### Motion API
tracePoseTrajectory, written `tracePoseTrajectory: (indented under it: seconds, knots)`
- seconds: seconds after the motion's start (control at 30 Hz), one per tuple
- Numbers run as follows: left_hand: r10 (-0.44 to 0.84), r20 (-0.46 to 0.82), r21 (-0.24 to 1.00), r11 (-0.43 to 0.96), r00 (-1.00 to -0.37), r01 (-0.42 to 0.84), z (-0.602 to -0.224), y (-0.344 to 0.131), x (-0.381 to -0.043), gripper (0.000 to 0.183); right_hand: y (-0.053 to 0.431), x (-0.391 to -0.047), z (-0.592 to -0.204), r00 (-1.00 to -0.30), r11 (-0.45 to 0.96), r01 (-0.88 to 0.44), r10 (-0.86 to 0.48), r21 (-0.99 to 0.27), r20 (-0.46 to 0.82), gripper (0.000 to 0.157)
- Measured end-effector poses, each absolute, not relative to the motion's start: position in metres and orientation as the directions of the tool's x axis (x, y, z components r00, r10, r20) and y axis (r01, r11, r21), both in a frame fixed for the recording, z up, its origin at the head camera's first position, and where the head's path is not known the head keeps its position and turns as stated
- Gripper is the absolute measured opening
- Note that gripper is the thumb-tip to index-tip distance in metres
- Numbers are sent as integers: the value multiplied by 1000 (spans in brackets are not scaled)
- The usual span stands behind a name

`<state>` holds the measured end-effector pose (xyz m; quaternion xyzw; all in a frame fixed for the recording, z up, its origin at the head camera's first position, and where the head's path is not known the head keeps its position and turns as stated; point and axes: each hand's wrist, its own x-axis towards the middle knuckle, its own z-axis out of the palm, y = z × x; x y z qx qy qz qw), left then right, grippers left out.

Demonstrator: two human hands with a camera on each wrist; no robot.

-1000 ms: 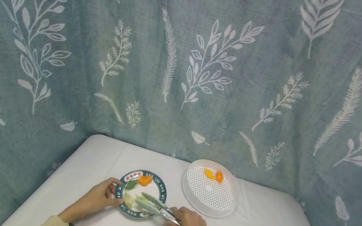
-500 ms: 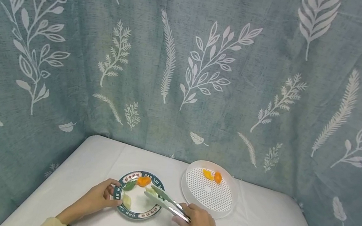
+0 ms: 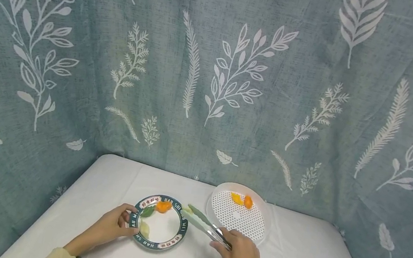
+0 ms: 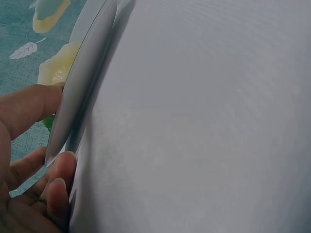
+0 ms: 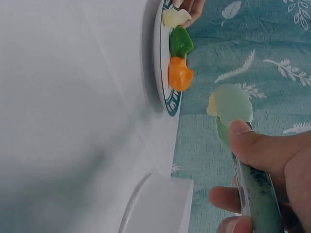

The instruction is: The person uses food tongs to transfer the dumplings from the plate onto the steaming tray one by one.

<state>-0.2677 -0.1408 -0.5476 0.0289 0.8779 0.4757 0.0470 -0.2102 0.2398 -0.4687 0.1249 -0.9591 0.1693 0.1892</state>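
Note:
My left hand [image 3: 114, 222] grips the left rim of a round plate [image 3: 183, 228] with a dark green lettered border, thumb and fingers around its edge. On the plate lie an orange pepper-like piece [image 3: 163, 206], a green piece [image 3: 147, 211] and a pale yellow-green piece [image 3: 144, 228]. My right hand [image 3: 242, 253] holds metal tongs [image 3: 215, 234] with green tips. Pinched in those tips is another pale yellowish piece [image 5: 212, 104], mostly covered by them. In the head view the tips overlap the space between the plate's right rim and a white perforated basket [image 3: 234, 226].
Inside the basket, toward the back, sit a yellow piece [image 3: 237, 198] and an orange piece [image 3: 248, 202]. A white cloth covers the table [image 3: 303, 257]. Behind it hangs a blue-green curtain [image 3: 171, 150] with white leaf prints.
The tongs have lifted a pale piece off the plate and moved right and upward, toward the basket. The left hand stays on the plate's rim.

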Motion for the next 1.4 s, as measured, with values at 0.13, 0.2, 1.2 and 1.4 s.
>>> tracePoseTrajectory:
  seconds: [0.13, 0.2, 1.2, 1.4]
  knots:
    - [97, -57, 841, 541, -994, 4, -548, -141, -268, 69, 248, -211, -466, -900, 916, -281, -148, -286, 411, 48]
    - [99, -60, 843, 537, -993, 3, -548, -141, -268, 69, 253, -211, -465, -902, 918, -269, -135, -290, 409, 48]
    - [106, -49, 847, 531, -993, 15, -547, -143, -269, 67, 344, -224, -462, -944, 949, -87, 19, -303, 329, 53]
    - [105, -59, 846, 534, -993, 6, -550, -143, -269, 68, 362, -230, -470, -956, 964, -30, 49, -264, 288, 54]
